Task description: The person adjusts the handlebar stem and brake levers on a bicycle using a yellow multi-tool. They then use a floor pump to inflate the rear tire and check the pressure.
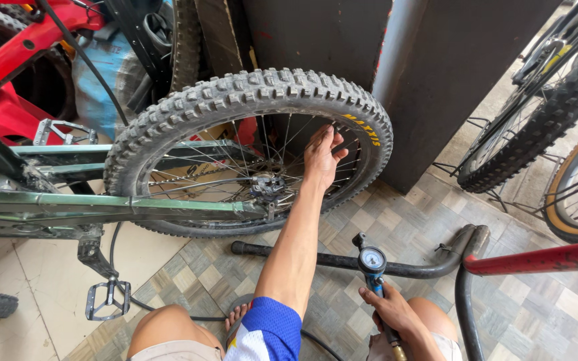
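Floor (396, 220) here is small checkered tile, turning to plain pale tile on the left, with a dark pillar (436, 73) behind and more bikes parked right. The knobby rear wheel (188, 107) stands upright, axle pointing toward the camera. Left hand (322, 157) reaches in, fingers (326, 137) spread loose on the spokes at the rim. Right hand (396, 311) has fingers wrapped tight around the pump gauge (372, 259), long axis running up from the fingers, dial facing up.

The left hand's (322, 159) fingertips vanish behind the knobby tyre (249, 90); whatever they pinch cannot be told. The pump (373, 267) below the right hand (396, 311) runs off the bottom edge (as do both knees); the neighbouring bikes' wheels (543, 100) are cropped at right.
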